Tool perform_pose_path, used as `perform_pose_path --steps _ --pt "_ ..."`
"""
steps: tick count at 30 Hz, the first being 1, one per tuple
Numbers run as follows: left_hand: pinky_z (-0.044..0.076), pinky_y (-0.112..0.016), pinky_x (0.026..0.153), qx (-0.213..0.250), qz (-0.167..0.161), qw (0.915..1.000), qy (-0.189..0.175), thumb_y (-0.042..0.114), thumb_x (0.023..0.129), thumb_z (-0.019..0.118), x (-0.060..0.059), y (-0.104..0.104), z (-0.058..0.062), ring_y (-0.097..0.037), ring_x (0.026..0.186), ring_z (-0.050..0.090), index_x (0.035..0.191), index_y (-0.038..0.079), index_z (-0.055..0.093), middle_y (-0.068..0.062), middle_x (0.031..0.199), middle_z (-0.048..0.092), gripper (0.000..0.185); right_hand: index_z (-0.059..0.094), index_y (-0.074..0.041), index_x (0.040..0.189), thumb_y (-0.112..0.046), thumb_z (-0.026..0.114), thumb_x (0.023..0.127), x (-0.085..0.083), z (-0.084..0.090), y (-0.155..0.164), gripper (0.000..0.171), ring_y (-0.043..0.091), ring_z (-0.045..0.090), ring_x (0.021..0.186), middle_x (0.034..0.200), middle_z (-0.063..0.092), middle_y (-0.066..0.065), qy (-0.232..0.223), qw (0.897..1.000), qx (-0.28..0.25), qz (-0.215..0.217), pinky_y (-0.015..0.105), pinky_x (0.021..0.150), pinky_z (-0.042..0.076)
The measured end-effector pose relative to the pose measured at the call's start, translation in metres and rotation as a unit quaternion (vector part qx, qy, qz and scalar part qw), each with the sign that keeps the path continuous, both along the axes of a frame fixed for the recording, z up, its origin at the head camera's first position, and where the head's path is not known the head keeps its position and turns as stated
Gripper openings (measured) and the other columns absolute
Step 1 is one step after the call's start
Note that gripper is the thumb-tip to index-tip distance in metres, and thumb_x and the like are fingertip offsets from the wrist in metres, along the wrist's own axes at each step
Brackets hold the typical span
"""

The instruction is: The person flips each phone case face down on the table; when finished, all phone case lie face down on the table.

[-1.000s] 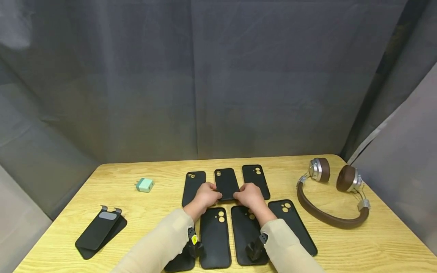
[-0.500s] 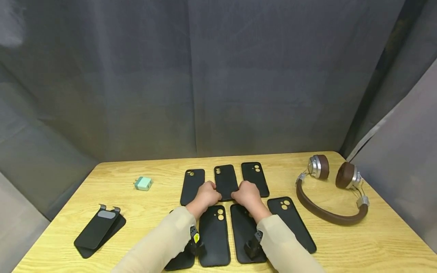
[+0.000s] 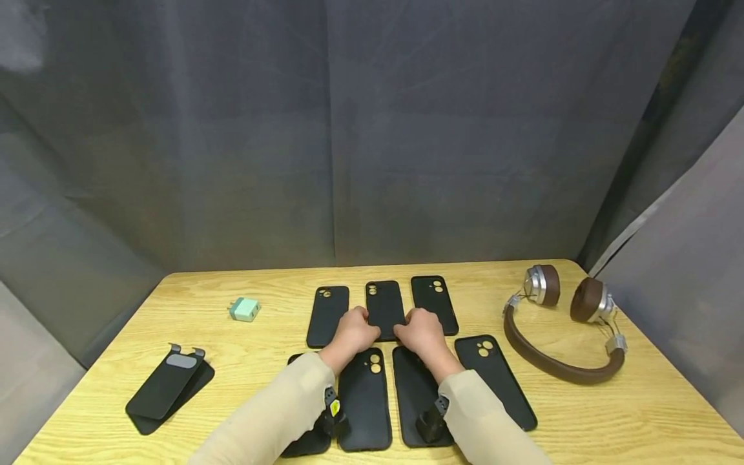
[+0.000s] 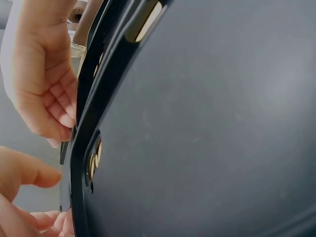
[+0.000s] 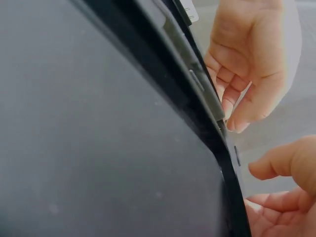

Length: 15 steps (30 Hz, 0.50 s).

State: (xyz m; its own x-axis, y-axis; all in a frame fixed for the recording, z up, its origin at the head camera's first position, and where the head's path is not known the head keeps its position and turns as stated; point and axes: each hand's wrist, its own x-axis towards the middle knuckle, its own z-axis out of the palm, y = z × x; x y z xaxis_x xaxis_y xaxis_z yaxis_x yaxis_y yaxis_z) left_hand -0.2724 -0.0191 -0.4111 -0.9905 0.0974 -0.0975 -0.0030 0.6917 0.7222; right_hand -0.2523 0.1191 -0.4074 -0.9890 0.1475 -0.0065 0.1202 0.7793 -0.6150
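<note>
In the head view a row of three black phone cases lies along the back of the table. My left hand point(image 3: 356, 330) is at the lower left corner of the middle phone case point(image 3: 385, 303), and my right hand point(image 3: 421, 330) at its lower right corner, both with thumb and fingers around the corner. The left hand overlaps the left back case point(image 3: 328, 313); the right back case point(image 3: 434, 300) sits beside the right hand. In the wrist views, large black case surfaces fill most of the picture. There the left hand's thumb point(image 4: 47, 177) and the right hand's thumb point(image 5: 269, 167) point at the case edge.
Several more black cases, like the front case point(image 3: 364, 407) and the right front case point(image 3: 494, 381), lie under or near my forearms. Brown headphones point(image 3: 560, 369) lie right. At left are a mint charger point(image 3: 247, 309) and two overlapping black pieces point(image 3: 165, 384). A grey curtain point(image 3: 261, 161) hangs behind.
Both hands stay at the middle case's lower corners. The case's near edge, which looked slightly raised a second ago, now lies flatter. The view has shifted slightly; other things stay put.
</note>
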Motion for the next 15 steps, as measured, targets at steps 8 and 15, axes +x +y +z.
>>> perform_pose_path --steps 8,15 --pt "0.047 -0.036 0.073 0.083 0.001 0.9952 0.052 0.010 0.081 0.060 0.002 0.005 0.003 -0.024 0.084 0.056 0.117 -0.003 0.057 -0.013 0.099 0.059 0.039 0.065 0.004 0.103 -0.020 0.063 0.084 0.005 0.009 0.008 0.031 0.026 0.062 0.077 0.095 0.066 0.017 0.045 0.999 -0.016 0.001 0.041 0.073 0.050" --pt "0.043 -0.027 0.063 0.185 0.014 0.9807 0.061 0.004 0.082 0.057 0.005 0.011 0.003 -0.018 0.076 0.051 0.108 -0.005 0.059 -0.007 0.086 0.055 0.027 0.067 0.002 0.100 -0.020 0.063 0.084 0.009 0.013 0.016 0.027 0.025 0.060 0.079 0.090 0.067 0.013 0.064 0.997 -0.032 -0.012 0.040 0.071 0.049"
